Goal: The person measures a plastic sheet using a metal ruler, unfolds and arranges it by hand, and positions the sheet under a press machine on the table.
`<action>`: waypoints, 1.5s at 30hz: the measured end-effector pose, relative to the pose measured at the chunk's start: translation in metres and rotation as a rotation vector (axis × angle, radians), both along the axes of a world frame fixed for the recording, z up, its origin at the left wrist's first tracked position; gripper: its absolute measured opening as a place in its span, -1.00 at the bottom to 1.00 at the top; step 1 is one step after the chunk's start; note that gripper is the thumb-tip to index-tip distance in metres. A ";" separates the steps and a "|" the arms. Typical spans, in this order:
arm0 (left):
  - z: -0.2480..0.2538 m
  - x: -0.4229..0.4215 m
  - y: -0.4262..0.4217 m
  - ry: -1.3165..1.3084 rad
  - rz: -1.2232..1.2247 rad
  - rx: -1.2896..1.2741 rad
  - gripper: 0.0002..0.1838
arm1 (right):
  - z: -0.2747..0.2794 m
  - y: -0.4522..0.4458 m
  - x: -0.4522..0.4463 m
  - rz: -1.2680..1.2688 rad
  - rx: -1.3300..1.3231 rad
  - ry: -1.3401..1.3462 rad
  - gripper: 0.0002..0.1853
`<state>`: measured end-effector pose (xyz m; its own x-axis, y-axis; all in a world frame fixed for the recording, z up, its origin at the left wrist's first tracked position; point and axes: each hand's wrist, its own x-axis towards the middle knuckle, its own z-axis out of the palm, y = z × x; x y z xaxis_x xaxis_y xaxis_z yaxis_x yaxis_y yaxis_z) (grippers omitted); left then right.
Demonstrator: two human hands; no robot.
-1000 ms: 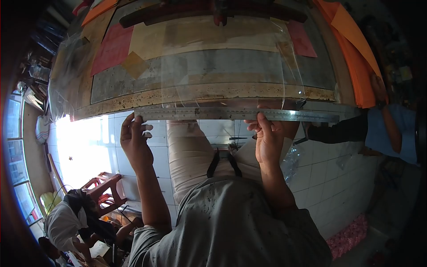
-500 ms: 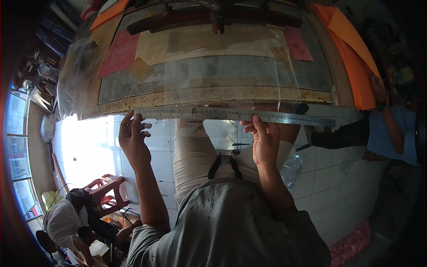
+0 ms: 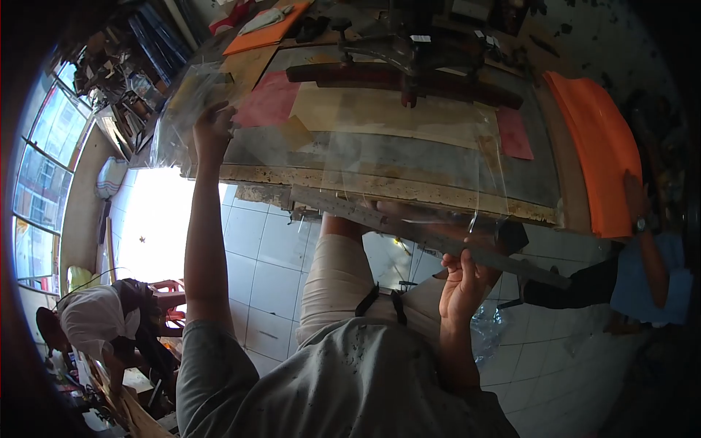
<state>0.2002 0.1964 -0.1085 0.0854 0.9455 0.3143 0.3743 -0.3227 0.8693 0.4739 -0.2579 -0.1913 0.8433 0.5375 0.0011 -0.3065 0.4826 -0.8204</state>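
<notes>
A long metal ruler (image 3: 420,235) slants across my lap just off the table's front edge, its right end lower. My right hand (image 3: 461,285) pinches it between thumb and fingers, right of its middle. My left hand (image 3: 212,131) is off the ruler and reaches over the left part of the table. Its fingers look bent and apart, close to a crumpled clear plastic sheet (image 3: 175,120); whether they touch it is unclear. More clear plastic (image 3: 350,157) lies over the table's front edge and hangs down.
The worktable (image 3: 533,179) carries pink paper (image 3: 269,102), a tan sheet (image 3: 358,109) and a dark red clamp-like bar (image 3: 350,74). Orange sheets (image 3: 599,153) lie at the right, under another person's hand (image 3: 635,197). A second person (image 3: 102,314) bends over at lower left.
My left hand has let go of the ruler's left end and moved up over the table's left side. The ruler now tilts, still in my right hand. My view has shifted.
</notes>
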 end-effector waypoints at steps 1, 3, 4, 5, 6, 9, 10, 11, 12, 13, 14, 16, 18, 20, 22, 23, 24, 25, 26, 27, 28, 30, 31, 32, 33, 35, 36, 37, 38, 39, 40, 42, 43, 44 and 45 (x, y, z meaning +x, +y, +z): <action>-0.003 -0.003 0.023 0.012 0.024 0.007 -0.51 | -0.007 -0.006 0.000 0.017 -0.007 0.022 -0.72; -0.010 -0.012 0.060 0.057 0.062 0.024 -0.50 | -0.015 -0.014 -0.003 0.040 0.007 0.035 -0.73; -0.014 -0.018 0.076 0.089 0.078 0.032 -0.50 | -0.020 -0.017 -0.005 0.052 0.011 0.043 -0.73; -0.014 -0.023 0.083 0.122 0.094 0.038 -0.50 | -0.024 -0.021 -0.007 0.061 0.008 0.043 -0.75; -0.010 -0.026 0.079 0.099 0.060 0.025 -0.50 | -0.023 -0.022 -0.011 0.060 0.014 0.021 -0.74; 0.001 -0.043 0.046 0.009 -0.047 -0.072 -0.50 | -0.026 -0.028 -0.024 0.068 0.038 -0.009 -0.75; 0.003 -0.052 0.031 -0.034 -0.085 -0.145 -0.50 | -0.030 -0.031 -0.026 0.096 0.048 -0.027 -0.75; 0.005 -0.062 0.013 -0.076 -0.123 -0.219 -0.50 | -0.032 -0.031 -0.030 0.126 0.056 -0.044 -0.75; 0.012 -0.069 -0.011 -0.118 -0.159 -0.299 -0.50 | -0.030 -0.027 -0.034 0.158 0.062 -0.061 -0.76; 0.013 -0.077 -0.034 -0.160 -0.195 -0.381 -0.49 | -0.024 -0.025 -0.038 0.235 0.091 -0.079 -0.77; 0.000 -0.093 -0.044 -0.200 -0.262 -0.370 -0.48 | -0.016 -0.022 -0.040 0.339 0.100 -0.128 -0.77; -0.026 -0.122 -0.069 -0.288 -0.309 -0.353 -0.49 | -0.006 -0.014 -0.044 0.545 0.113 -0.218 -0.78; -0.011 -0.120 -0.127 -0.400 -0.188 -0.332 -0.55 | -0.002 0.000 -0.049 0.711 0.098 -0.356 -0.73; 0.004 -0.117 -0.181 -0.477 -0.105 -0.303 -0.65 | 0.011 0.016 -0.058 0.873 0.006 -0.416 -0.70; 0.003 -0.122 -0.218 -0.507 -0.142 -0.264 -0.75 | 0.019 0.038 -0.070 0.936 -0.055 -0.499 -0.67; 0.006 -0.116 -0.236 -0.468 -0.176 -0.205 -0.79 | 0.023 0.051 -0.079 0.967 -0.083 -0.543 -0.66; 0.008 -0.107 -0.253 -0.426 -0.211 -0.148 -0.83 | 0.025 0.064 -0.090 0.995 -0.099 -0.499 -0.66; 0.006 -0.099 -0.267 -0.366 -0.270 -0.104 -0.78 | 0.026 0.076 -0.103 1.011 -0.077 -0.522 -0.67; 0.016 -0.083 -0.285 -0.302 -0.275 -0.170 -0.77 | 0.029 0.088 -0.114 1.027 -0.055 -0.548 -0.68; 0.018 -0.067 -0.298 -0.318 -0.287 -0.221 -0.77 | 0.036 0.099 -0.122 1.072 -0.103 -0.611 -0.69; 0.017 -0.061 -0.308 -0.335 -0.299 -0.271 -0.75 | 0.042 0.107 -0.131 1.117 -0.152 -0.675 -0.69; -0.002 -0.066 -0.315 -0.371 -0.289 -0.294 -0.60 | 0.042 0.117 -0.155 1.052 -0.089 -0.744 -0.72; -0.007 -0.064 -0.315 -0.477 -0.347 -0.204 -0.57 | 0.041 0.122 -0.164 1.058 -0.108 -0.768 -0.73; -0.004 -0.067 -0.316 -0.413 -0.266 -0.185 -0.58 | 0.040 0.127 -0.174 1.063 -0.126 -0.789 -0.74; 0.006 -0.067 -0.318 -0.349 -0.185 -0.164 -0.59 | 0.040 0.133 -0.184 1.065 -0.076 -0.787 -0.73; 0.004 -0.084 -0.312 -0.293 -0.028 -0.152 -0.71 | 0.042 0.143 -0.203 1.068 0.015 -0.781 -0.73; 0.012 -0.096 -0.311 -0.146 0.021 -0.158 -0.72 | 0.052 0.145 -0.210 1.107 0.021 -0.780 -0.71; 0.014 -0.105 -0.311 -0.055 0.069 -0.111 -0.71 | 0.051 0.149 -0.218 1.174 0.012 -0.809 -0.71; 0.016 -0.115 -0.309 0.037 0.117 -0.062 -0.71 | 0.047 0.155 -0.227 1.240 0.004 -0.839 -0.69; 0.010 -0.130 -0.306 -0.126 0.196 -0.068 -0.70 | 0.041 0.157 -0.237 1.295 0.018 -0.859 -0.63; -0.003 -0.149 -0.300 -0.291 0.277 -0.070 -0.69 | 0.027 0.153 -0.246 1.202 0.065 -0.974 -0.57; -0.033 -0.219 -0.284 -0.314 0.512 0.105 -0.69 | 0.001 0.146 -0.247 1.154 0.113 -1.165 -0.53; -0.071 -0.285 -0.276 -0.375 0.668 0.036 -0.68 | -0.005 0.144 -0.236 1.203 0.079 -1.214 -0.54; -0.090 -0.328 -0.276 -0.357 0.714 0.059 -0.68 | -0.013 0.143 -0.222 1.262 0.037 -1.159 -0.56; -0.120 -0.379 -0.280 -0.264 0.800 0.018 -0.70 | -0.024 0.142 -0.207 1.317 -0.010 -1.099 -0.57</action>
<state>-0.1792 -0.0837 -0.2287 -0.6869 0.6841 0.2452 0.2809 -0.0612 0.9578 0.2665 -0.1161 -0.2150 -0.5286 0.8184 0.2253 0.2040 0.3801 -0.9022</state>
